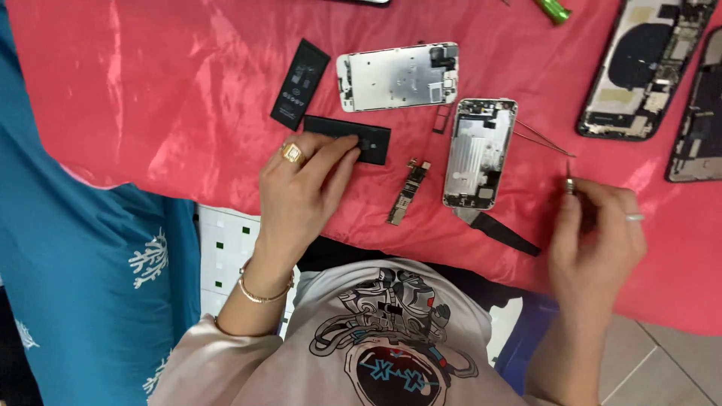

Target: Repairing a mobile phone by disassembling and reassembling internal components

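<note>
Your left hand (301, 192) lies nearest you at the desk's (150, 98) near edge, fingers spread flat on a black battery (361, 137). Right of it lie a small circuit board (407, 192) and an opened phone shell (478, 153). Your right hand (598, 240) pinches a thin screwdriver (569, 180) near the right edge.

So we've got both arms reaching forward, forearms bare. Our left hand (301, 192) is stretched out palm-down, wrist pretty straight, fingers extended together with the tips pressing flat ahead of us and the thumb tucked alongside. There's a chunky gold ring on one finger and a thin gold bracelet at the wrist. Our right hand (598, 233) sits further out to the side, curled loosely with the fingers bent in toward the thumb, pinching something thin and upright at the fingertips. A silver band shows on one finger there. The hands are well apart.
</note>
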